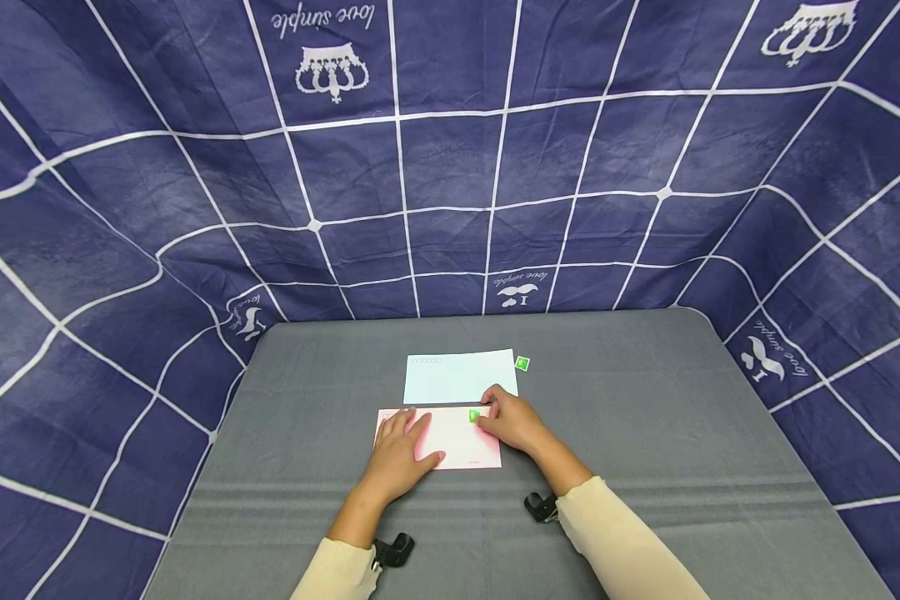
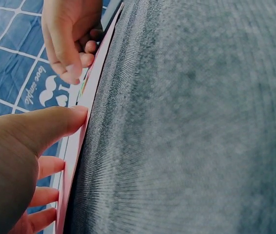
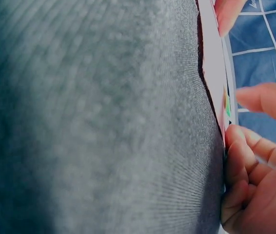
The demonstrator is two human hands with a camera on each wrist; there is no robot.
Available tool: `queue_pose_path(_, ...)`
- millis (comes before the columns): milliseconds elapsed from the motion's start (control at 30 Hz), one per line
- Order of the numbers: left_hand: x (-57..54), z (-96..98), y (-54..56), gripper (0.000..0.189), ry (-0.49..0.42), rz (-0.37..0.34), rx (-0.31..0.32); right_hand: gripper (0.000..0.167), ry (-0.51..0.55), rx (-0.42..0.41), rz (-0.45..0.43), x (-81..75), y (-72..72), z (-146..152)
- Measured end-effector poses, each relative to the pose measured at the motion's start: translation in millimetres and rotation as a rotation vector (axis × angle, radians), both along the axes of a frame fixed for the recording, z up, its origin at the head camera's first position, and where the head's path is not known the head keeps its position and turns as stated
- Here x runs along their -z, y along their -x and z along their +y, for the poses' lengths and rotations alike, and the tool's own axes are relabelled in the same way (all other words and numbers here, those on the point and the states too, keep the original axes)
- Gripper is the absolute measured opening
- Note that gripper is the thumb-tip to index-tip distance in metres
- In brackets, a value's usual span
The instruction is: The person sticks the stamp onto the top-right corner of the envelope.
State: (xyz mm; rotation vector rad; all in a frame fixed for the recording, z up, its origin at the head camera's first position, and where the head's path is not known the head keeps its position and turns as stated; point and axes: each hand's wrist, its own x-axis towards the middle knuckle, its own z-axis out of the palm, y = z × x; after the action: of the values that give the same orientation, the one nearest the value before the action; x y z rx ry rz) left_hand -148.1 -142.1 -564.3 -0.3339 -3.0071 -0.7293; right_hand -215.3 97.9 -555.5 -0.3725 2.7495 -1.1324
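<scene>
A pink envelope (image 1: 450, 446) lies on the grey table in front of the person. The left hand (image 1: 397, 462) rests on its left part, fingers spread and thumb touching the paper near the lower edge. On the envelope's upper right corner is a green stamp (image 1: 474, 415) with a pale border. My right hand (image 1: 516, 423) is at that corner, with the thumb beside the stamp. In the right wrist view several fingers (image 3: 240, 156) are curled at the paper, while the thumb stands apart from the stamp (image 3: 227, 105). Neither hand lifts anything.
A pale blue-white envelope (image 1: 457, 379) lies just beyond the pink one. Another green stamp (image 1: 522, 363) is beside its upper right corner. The grey tabletop (image 1: 307, 400) stretches around them, enclosed by a blue cloth (image 1: 450, 175) with white lines at the back and sides.
</scene>
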Motion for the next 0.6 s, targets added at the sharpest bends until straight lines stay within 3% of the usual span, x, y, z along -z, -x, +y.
queue_pose_path(233,0.0,-0.3,0.7,0.072,-0.002,0.007,0.003,0.031,-0.012,-0.076,0.013,1.0,1.8,1.9)
queue_pose_path(600,1.4,-0.5,1.0,0.072,-0.007,0.001,0.001,0.026,0.018,-0.06,0.014,0.7,-0.1,1.3)
